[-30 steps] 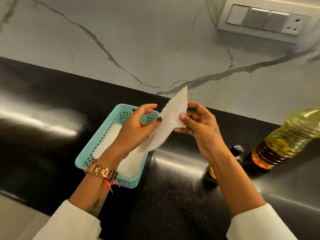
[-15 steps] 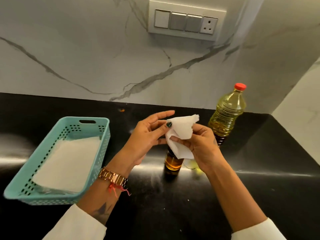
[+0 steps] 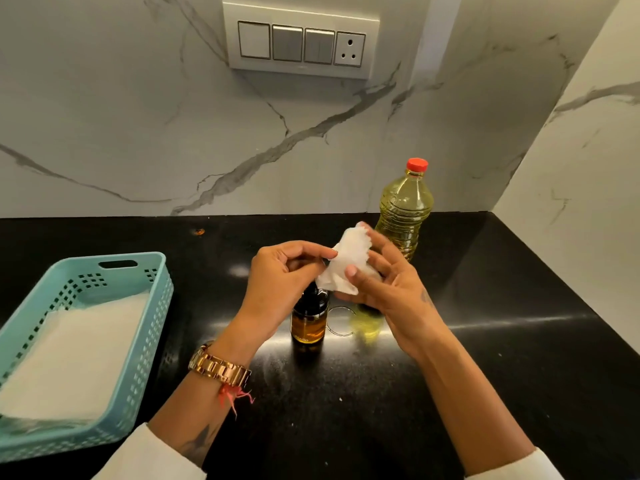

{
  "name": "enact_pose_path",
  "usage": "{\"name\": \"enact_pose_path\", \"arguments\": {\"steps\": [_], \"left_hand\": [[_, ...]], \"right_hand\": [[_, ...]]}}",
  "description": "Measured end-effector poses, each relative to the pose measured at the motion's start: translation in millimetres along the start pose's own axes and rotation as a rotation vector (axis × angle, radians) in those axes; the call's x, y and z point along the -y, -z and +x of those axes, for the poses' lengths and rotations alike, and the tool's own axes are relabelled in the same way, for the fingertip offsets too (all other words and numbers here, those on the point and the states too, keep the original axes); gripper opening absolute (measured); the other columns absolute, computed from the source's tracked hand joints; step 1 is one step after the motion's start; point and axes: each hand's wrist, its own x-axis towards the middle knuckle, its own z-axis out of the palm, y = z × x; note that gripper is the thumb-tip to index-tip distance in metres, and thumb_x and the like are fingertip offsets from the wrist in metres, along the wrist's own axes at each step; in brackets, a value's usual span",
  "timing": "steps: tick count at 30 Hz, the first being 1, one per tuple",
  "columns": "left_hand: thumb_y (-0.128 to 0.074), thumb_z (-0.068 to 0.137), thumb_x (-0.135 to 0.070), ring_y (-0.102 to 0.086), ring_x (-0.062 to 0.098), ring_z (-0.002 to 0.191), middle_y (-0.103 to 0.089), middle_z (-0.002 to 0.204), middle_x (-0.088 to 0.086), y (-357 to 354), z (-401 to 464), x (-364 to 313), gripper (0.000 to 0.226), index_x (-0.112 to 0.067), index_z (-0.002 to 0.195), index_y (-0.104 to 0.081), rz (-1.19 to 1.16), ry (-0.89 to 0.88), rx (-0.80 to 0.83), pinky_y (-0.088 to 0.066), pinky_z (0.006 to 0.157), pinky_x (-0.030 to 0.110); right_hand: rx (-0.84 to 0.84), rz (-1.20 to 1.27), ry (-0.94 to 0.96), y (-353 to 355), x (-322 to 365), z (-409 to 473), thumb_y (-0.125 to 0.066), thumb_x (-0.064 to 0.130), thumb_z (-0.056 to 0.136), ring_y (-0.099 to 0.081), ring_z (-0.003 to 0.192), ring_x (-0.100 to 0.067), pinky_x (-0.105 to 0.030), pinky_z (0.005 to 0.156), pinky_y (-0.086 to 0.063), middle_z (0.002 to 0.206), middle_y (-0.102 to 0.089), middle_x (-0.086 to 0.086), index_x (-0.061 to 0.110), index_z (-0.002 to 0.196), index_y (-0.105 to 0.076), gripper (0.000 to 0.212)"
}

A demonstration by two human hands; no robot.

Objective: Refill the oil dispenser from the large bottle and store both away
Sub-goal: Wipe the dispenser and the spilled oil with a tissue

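A small oil dispenser (image 3: 308, 323) with amber oil stands on the black counter (image 3: 502, 341), its top hidden behind my hands. The large bottle (image 3: 404, 209) of yellow oil, red cap on, stands upright behind it to the right. I hold a crumpled white tissue (image 3: 346, 266) just above the dispenser. My right hand (image 3: 384, 282) cups the tissue with the thumb pressed on it. My left hand (image 3: 287, 275) pinches the tissue's left edge with its fingertips.
A turquoise plastic basket (image 3: 149, 327) with a stack of white tissues sits at the left on the counter. A small yellow oil puddle (image 3: 367, 327) and a ring mark lie right of the dispenser. A switch panel (image 3: 301, 43) is on the marble wall; a side wall closes the right.
The tissue was flat and held up over the basket; now it is crumpled and held over the dispenser. The view has swung right, so the basket sits farther left.
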Motion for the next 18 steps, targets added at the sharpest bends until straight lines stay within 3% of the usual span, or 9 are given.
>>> {"name": "enact_pose_path", "arguments": {"steps": [2,4,9,11,15,18], "left_hand": [[-0.064,0.080,-0.001,-0.070,0.012,0.083,-0.074,0.086,-0.003,-3,-1,0,0.024,-0.023,0.082,-0.073,0.054,-0.030,-0.005,-0.057,0.073,0.026],[-0.065,0.080,-0.002,-0.069,0.011,0.085,-0.073,0.091,-0.002,-4,-2,1,0.023,-0.023,0.085,-0.072,0.095,-0.042,0.012,-0.056,0.074,0.025],[-0.067,0.079,-0.016,-0.070,0.017,0.087,-0.065,0.114,-0.004,0,-2,-1,0.039,-0.028,0.115,-0.059,-0.067,0.145,0.178,-0.056,0.073,0.024],[-0.063,0.082,-0.011,-0.070,0.018,0.089,-0.058,0.122,-0.009,0,-2,-1,0.046,-0.031,0.122,-0.054,-0.072,0.182,0.234,-0.057,0.072,0.026],[-0.062,0.083,-0.002,-0.070,0.017,0.088,-0.068,0.110,-0.001,-4,-6,-1,0.037,-0.023,0.114,-0.063,-0.061,0.166,0.199,-0.056,0.068,0.023],[-0.067,0.079,-0.005,-0.071,0.015,0.083,-0.073,0.097,0.004,-5,-8,0,0.023,-0.015,0.099,-0.070,-0.033,0.133,0.068,-0.055,0.066,0.020]], "right_hand": [[-0.086,-0.032,0.054,-1,-1,0,-0.074,0.012,0.067,-0.068,0.094,-0.015,-0.025,0.065,-0.057,0.099,-0.069,0.008,0.029,0.107,-0.061,0.045],[-0.200,-0.108,0.099,0,-1,2,-0.074,0.003,0.069,-0.068,0.089,-0.014,-0.021,0.061,-0.056,0.094,-0.068,0.003,0.027,0.097,-0.063,0.038],[-0.242,-0.247,0.146,1,-4,2,-0.072,0.000,0.073,-0.067,0.091,-0.018,-0.029,0.076,-0.057,0.092,-0.067,-0.008,0.027,0.118,-0.059,0.054],[-0.258,-0.334,0.175,-2,-6,2,-0.073,0.002,0.072,-0.066,0.092,-0.016,-0.029,0.079,-0.057,0.093,-0.068,-0.004,0.026,0.112,-0.063,0.047],[-0.326,-0.495,0.242,-11,-9,1,-0.075,0.005,0.072,-0.066,0.082,-0.006,-0.028,0.075,-0.057,0.083,-0.068,0.009,0.024,0.087,-0.070,0.025],[-0.306,-0.505,0.310,-13,-9,-1,-0.073,0.000,0.072,-0.066,0.079,-0.003,-0.026,0.073,-0.056,0.081,-0.068,0.011,0.025,0.074,-0.070,0.025]]}}
